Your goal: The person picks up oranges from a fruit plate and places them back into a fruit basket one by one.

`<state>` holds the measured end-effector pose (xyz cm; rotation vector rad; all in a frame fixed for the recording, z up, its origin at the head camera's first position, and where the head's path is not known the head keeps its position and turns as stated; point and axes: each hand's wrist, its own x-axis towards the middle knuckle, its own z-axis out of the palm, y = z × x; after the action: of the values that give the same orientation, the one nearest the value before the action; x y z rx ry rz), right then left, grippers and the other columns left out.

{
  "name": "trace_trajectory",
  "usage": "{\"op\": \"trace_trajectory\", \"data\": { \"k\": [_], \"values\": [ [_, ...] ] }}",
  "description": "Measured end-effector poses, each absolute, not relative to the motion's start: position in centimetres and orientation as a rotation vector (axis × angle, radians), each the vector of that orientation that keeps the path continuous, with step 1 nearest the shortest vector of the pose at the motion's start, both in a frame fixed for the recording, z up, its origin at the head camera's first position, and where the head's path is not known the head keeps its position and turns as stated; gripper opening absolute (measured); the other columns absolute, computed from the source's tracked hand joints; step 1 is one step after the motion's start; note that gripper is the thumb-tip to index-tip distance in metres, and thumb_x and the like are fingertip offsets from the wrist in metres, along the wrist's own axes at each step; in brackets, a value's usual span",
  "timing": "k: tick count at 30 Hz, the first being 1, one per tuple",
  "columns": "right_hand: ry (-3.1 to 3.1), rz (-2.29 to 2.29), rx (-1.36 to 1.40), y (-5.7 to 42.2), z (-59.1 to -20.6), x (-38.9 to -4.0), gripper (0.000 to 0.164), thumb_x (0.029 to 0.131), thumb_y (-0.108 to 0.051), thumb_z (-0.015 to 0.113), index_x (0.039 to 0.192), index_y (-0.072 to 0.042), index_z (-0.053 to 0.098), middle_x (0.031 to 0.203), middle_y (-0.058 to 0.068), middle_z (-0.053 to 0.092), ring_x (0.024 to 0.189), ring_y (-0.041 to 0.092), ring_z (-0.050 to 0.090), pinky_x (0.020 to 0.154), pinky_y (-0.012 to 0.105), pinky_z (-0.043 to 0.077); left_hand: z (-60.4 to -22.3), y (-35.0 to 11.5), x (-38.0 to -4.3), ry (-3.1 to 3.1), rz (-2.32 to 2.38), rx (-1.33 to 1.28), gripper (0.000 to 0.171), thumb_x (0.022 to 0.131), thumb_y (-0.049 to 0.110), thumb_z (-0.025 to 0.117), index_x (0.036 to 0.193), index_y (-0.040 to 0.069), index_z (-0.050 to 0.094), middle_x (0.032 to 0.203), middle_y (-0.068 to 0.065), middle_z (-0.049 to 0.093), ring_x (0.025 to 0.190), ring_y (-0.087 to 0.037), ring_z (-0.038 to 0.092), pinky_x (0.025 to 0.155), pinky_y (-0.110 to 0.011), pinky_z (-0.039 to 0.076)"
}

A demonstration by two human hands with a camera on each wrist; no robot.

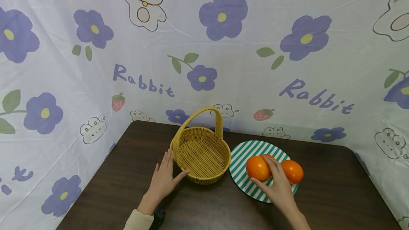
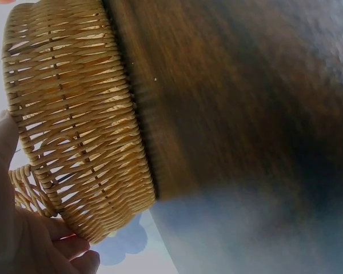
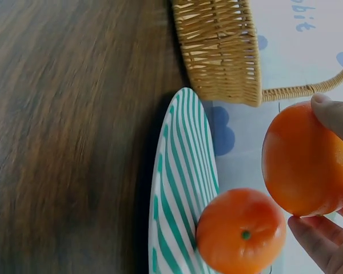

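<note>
A yellow wicker basket with a tall arched handle stands on the table, its inside bare. My left hand rests against its near left side, thumb and fingers spread and mostly straight; in the left wrist view the thumb touches the rim and the fingertips meet the woven wall. My right hand grips an orange between thumb and fingers, raised above the striped plate. Another orange lies at the plate's right side. A further orange shows partly behind the right hand.
The green-and-white plate stands just right of the basket. Behind the dark wooden table hangs a patterned cloth with flowers and rabbits, which also runs along both sides. A dark object shows by the left wrist.
</note>
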<state>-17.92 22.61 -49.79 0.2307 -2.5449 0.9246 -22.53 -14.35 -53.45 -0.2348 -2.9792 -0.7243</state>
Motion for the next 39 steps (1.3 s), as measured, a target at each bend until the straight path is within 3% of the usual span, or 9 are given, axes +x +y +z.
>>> {"op": "trace_trajectory", "data": {
  "k": [10, 20, 27, 39],
  "values": [
    [-2.521, 0.951, 0.287, 21.2, -49.2, -18.7, 0.080, 0.069, -0.032, 0.082, 0.138, -0.018, 0.043, 0.132, 0.013, 0.042, 0.106, 0.033, 0.055, 0.078, 0.050, 0.052, -53.4, -14.5, -22.6, -2.947, -0.712, -0.247, 0.099, 0.081, 0.073, 0.042, 0.150, 0.012, 0.005, 0.156, -0.008, 0.008, 0.143, -0.024, 0.011, 0.110, -0.058, 0.014],
    [-2.530, 0.971, 0.318, 19.6, -49.2, -19.5, 0.080, 0.069, -0.035, 0.081, 0.138, -0.019, 0.044, 0.132, 0.011, 0.045, 0.112, 0.033, 0.052, 0.082, 0.055, 0.049, -53.4, -14.5, -22.7, -2.941, -0.700, -0.254, 0.098, 0.081, 0.071, 0.045, 0.150, 0.011, 0.009, 0.156, -0.009, 0.010, 0.143, -0.025, 0.013, 0.110, -0.058, 0.015],
    [-2.528, 0.991, 0.345, 18.3, -49.4, -20.0, 0.079, 0.069, -0.035, 0.081, 0.137, -0.018, 0.045, 0.132, 0.007, 0.045, 0.111, 0.030, 0.053, 0.084, 0.053, 0.049, -53.0, -14.5, -22.6, -2.950, -0.699, -0.257, 0.098, 0.081, 0.070, 0.048, 0.149, 0.008, 0.014, 0.156, -0.009, 0.011, 0.142, -0.025, 0.014, 0.110, -0.058, 0.015],
    [-2.535, 0.999, 0.363, 17.2, -48.9, -21.1, 0.080, 0.070, -0.038, 0.080, 0.139, -0.019, 0.043, 0.134, 0.008, 0.043, 0.110, 0.030, 0.055, 0.085, 0.052, 0.049, -52.9, -14.4, -22.6, -2.979, -0.707, -0.248, 0.099, 0.081, 0.071, 0.045, 0.149, 0.009, 0.011, 0.156, -0.009, 0.009, 0.142, -0.026, 0.016, 0.110, -0.058, 0.016]
  ]
}}
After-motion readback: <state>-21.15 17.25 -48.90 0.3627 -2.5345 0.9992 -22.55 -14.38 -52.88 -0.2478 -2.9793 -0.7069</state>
